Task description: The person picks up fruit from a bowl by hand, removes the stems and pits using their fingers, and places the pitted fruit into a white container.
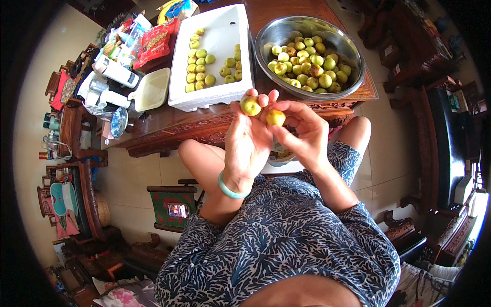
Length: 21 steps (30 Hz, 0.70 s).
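My left hand, with a pale green bangle on its wrist, holds a small yellow-green fruit between thumb and fingers. Close beside it, my right hand pinches a second fruit that has a brownish patch. Both hands are raised before the near edge of the carved wooden table. Behind them stands a white foam box, with fruits in rows at its left and a smaller group at its right. A steel bowl to the right holds many similar fruits, some browned.
Left of the box lie a cream plastic tray, a red food packet, a white bottle and a patterned dish. Between my knees is a container, partly hidden by my hands. A phone rests on a green folding stool.
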### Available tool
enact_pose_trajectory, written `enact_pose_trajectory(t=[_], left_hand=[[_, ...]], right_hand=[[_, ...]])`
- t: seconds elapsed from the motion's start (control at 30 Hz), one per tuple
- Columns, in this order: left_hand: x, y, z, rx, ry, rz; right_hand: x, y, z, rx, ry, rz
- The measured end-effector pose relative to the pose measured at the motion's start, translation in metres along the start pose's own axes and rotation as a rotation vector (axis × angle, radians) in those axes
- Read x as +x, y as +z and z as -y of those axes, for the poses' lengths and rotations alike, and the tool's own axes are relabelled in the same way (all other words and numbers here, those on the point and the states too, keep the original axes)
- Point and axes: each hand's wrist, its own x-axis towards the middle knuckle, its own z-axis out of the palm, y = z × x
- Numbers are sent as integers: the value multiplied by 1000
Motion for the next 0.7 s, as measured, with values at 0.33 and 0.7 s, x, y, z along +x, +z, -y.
enact_pose_trajectory(t=[0.33,0.7], left_hand=[[88,-18,-2,1527,399,122],[103,-21,2,2034,697,242]], right_hand=[[6,-25,-7,1015,253,127],[4,-33,-8,1303,308,213]])
